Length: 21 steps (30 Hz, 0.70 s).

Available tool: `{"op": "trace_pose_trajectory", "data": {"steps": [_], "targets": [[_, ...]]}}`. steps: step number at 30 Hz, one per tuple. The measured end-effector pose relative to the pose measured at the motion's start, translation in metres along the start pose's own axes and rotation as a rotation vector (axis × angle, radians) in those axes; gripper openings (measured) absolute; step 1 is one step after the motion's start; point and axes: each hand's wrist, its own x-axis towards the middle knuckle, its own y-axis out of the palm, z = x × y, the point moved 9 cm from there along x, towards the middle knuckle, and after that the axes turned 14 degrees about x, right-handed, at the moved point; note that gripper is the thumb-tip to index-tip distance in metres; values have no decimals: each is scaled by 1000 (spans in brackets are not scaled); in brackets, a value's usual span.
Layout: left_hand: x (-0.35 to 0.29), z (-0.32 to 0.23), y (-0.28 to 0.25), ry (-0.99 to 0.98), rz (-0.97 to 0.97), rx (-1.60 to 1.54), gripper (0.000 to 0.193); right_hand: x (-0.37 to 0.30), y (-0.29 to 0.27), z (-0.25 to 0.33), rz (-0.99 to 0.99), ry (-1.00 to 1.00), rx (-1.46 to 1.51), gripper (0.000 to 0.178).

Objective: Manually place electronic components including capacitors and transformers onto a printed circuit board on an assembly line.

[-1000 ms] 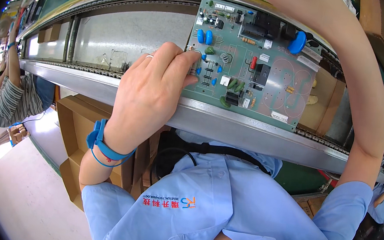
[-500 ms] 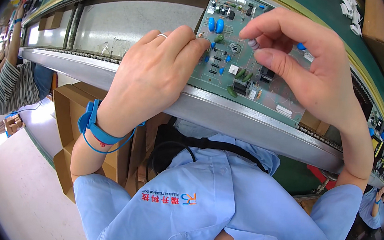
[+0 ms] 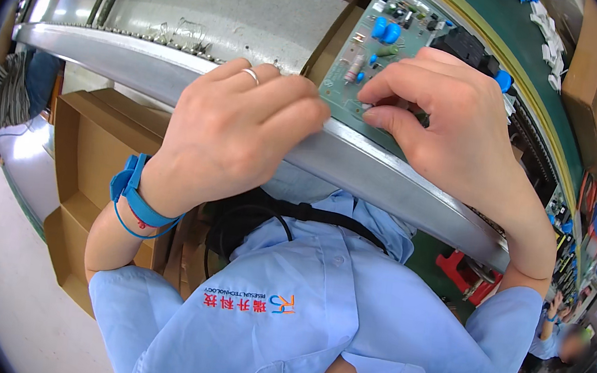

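Conveyor surface point(image 3: 180, 62): green circuit board point(image 3: 354, 82), stiff, light, fragile. Your left hand point(image 3: 235, 131) curls loosely beside it; right hand point(image 3: 441, 125) pinches components. Hold edges.

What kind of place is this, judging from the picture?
Most likely an electronics assembly line in a factory: a green circuit board with blue components sits on a long metal conveyor rail, and the left wrist wears a blue antistatic strap.

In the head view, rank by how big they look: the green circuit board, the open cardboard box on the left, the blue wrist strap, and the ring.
1. Open cardboard box, largest.
2. Green circuit board, though the right hand hides part of it, so its full extent is unsure.
3. Blue wrist strap.
4. Ring on the left hand, smallest.
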Motion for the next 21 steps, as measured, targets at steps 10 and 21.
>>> {"op": "trace_pose_trajectory", "data": {"steps": [10,21], "targets": [[-20,-7,0,-13,-67,-18,24,1,9,22,-60,-111,-207,18],[-23,-9,0,-33,-128,-34,19,-2,21,29,-47,-158,-422,16]]}}
